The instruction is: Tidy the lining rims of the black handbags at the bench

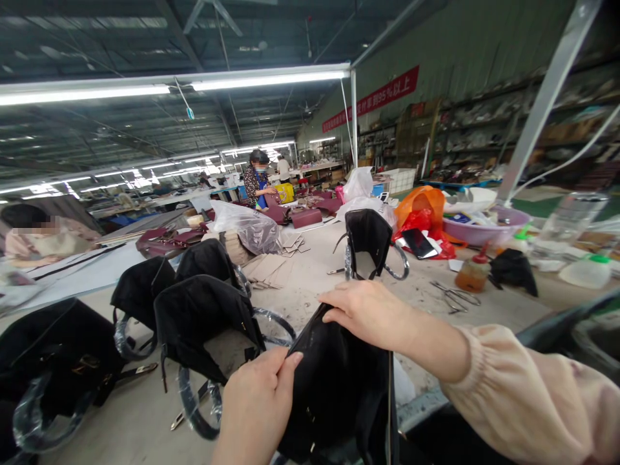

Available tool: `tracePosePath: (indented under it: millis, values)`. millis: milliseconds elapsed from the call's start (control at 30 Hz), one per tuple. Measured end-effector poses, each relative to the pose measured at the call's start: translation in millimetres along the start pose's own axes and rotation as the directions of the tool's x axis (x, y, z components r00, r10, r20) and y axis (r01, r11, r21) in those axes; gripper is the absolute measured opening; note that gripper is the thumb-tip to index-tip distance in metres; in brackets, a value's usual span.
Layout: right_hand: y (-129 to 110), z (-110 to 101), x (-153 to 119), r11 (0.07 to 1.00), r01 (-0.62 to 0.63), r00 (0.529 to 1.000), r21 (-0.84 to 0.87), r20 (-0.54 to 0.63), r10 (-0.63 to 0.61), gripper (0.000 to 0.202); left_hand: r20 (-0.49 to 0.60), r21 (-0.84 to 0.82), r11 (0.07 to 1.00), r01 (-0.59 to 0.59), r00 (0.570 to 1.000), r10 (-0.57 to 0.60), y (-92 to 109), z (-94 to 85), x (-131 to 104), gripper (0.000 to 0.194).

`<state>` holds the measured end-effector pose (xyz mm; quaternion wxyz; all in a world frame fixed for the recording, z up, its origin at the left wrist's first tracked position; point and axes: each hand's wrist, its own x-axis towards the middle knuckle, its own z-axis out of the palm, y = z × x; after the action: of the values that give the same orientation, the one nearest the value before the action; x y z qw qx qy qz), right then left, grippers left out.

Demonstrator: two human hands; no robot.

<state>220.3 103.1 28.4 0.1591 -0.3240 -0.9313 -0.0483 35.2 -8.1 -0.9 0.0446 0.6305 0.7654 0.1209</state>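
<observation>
A black handbag (334,387) is right in front of me at the table's near edge, its mouth tilted towards me. My left hand (264,397) pinches the left end of its upper rim between thumb and fingers. Farther along that same rim, my right hand (371,313) grips the edge, fingers over the outside. Several similar black bags stand to the left, the nearest black bag (208,323) having plastic-wrapped handles (194,400). Beyond my right hand another black bag (369,236) sits upright and open.
Scissors (455,297), a bottle of amber liquid (473,271) and a lilac basin (479,229) are on the right. Flat card pieces (271,268) and maroon leather pieces (310,216) lie farther back. Co-workers sit left (43,239) and stand behind the table (259,181).
</observation>
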Motion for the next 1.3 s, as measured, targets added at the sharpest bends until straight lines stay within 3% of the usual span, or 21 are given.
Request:
tracePosePath:
  millis: [300,633,867,1067,1300]
  values:
    - [-6.3,-3.6,-8.4,0.994,0.061,0.998,0.092,-0.026,-0.059,0.016,-0.007,-0.034,0.999,0.025,1.000,-0.025,-5.6,-1.2,3.5,0.039]
    - [-5.1,0.3,1.6,0.999,-0.033,0.999,0.038,-0.002,0.033,0.019,0.008,-0.068,0.997,0.019,1.000,-0.018,-4.9,-1.8,3.5,0.040]
    - [-7.8,-8.0,-9.3,0.961,0.157,0.985,0.225,0.027,-0.168,0.016,-0.010,-0.142,0.988,0.053,0.998,-0.055,-17.1,0.4,10.7,0.040]
    - [-4.7,-0.8,-4.3,0.994,0.048,0.999,0.099,-0.012,-0.047,0.016,0.007,-0.136,0.990,0.038,0.999,-0.037,-13.2,0.3,8.0,0.041]
    - [-5.8,-0.3,3.7,0.998,-0.046,0.999,0.032,0.019,0.046,0.020,0.010,-0.110,0.994,-0.006,1.000,0.007,-7.3,-2.3,3.2,0.040]
